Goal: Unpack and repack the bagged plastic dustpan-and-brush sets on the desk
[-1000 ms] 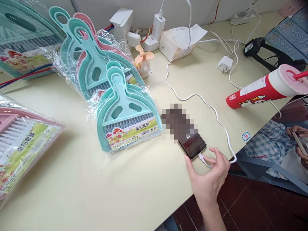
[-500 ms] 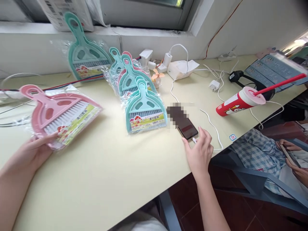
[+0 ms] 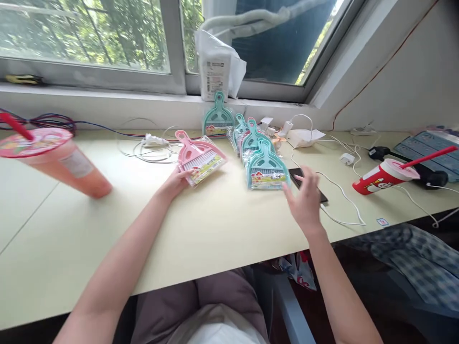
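My left hand [image 3: 175, 184] grips the lower left corner of a pink dustpan and brush set [image 3: 197, 156] in clear wrapping, held at a tilt by the table top. Raised over the table, my right hand [image 3: 304, 198] has its fingers apart and nothing in them. It is between a wrapped teal dustpan and brush set [image 3: 266, 167] and a dark phone [image 3: 318, 191], which it partly covers. Behind that teal set lie more wrapped sets [image 3: 252, 136], teal and pink, overlapping. Another teal set [image 3: 218, 117] leans upright against the wall under the window.
A tall cup of pink drink [image 3: 79, 167] stands at the left. At the right a red cup with a straw [image 3: 382, 177] leans, near white cables [image 3: 346, 196], a black strapped object [image 3: 433, 177] and blue boxes [image 3: 423, 150]. Plugs [image 3: 286, 128] and a paper box [image 3: 304, 138] sit along the wall.
The view has swung up and left, bringing in the window and the pink drink. My right hand has lifted off the phone's lower end and moved towards the teal sets. My left hand keeps the pink set.
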Demonstrator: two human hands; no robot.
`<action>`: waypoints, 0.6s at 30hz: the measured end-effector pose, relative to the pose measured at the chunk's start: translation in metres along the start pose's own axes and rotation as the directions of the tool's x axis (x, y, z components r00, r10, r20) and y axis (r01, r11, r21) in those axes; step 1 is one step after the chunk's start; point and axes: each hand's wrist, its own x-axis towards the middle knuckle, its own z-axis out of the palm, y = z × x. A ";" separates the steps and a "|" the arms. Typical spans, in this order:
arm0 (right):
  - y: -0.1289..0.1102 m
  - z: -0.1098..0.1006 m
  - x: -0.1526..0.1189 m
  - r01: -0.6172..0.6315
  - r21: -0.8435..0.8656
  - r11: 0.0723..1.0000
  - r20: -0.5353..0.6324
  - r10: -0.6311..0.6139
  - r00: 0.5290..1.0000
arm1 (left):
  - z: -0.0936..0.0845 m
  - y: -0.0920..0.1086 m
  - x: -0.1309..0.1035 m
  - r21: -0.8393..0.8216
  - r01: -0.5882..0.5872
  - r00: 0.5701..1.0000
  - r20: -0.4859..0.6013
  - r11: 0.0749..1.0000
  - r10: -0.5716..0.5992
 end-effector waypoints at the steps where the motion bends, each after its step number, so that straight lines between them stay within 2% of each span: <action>1: -0.027 0.013 0.011 0.108 0.126 0.986 0.047 -0.114 0.992 | -0.001 -0.001 0.000 -0.016 -0.019 1.000 0.024 1.000 0.020; 3: -0.082 0.047 0.030 0.289 0.299 0.909 0.145 -0.343 0.928 | -0.004 -0.002 -0.002 -0.036 -0.056 0.995 0.078 0.998 0.059; 5: -0.131 0.089 0.042 0.393 0.367 0.843 0.240 -0.493 0.836 | -0.008 -0.003 -0.004 -0.030 -0.080 0.992 0.093 0.996 0.082; 7: -0.164 0.128 0.045 0.405 0.402 0.821 0.323 -0.541 0.776 | -0.012 -0.004 -0.006 -0.017 -0.098 0.993 0.064 0.995 0.099; 8: -0.173 0.145 0.044 0.371 0.424 0.826 0.342 -0.526 0.778 | -0.014 -0.004 -0.006 -0.016 -0.108 0.994 0.033 0.994 0.108; 9: -0.178 0.158 0.041 0.312 0.454 0.835 0.340 -0.485 0.806 | -0.016 -0.004 -0.005 -0.019 -0.120 0.993 -0.010 0.993 0.120; 11: -0.178 0.177 0.034 0.146 0.528 0.836 0.273 -0.331 0.903 | -0.020 -0.003 -0.002 -0.034 -0.149 0.985 -0.096 0.988 0.145; 13: -0.169 0.186 0.030 0.032 0.619 0.785 0.258 -0.242 0.936 | -0.024 -0.001 0.001 -0.053 -0.168 0.977 -0.139 0.984 0.159; 15: -0.160 0.189 0.028 -0.125 0.693 0.710 0.318 -0.145 0.937 | -0.027 0.001 0.004 -0.066 -0.191 0.970 -0.169 0.979 0.177; 18: -0.154 0.190 0.031 -0.327 0.737 0.591 0.444 -0.059 0.894 | -0.031 0.004 0.004 -0.048 -0.198 0.963 -0.195 0.979 0.185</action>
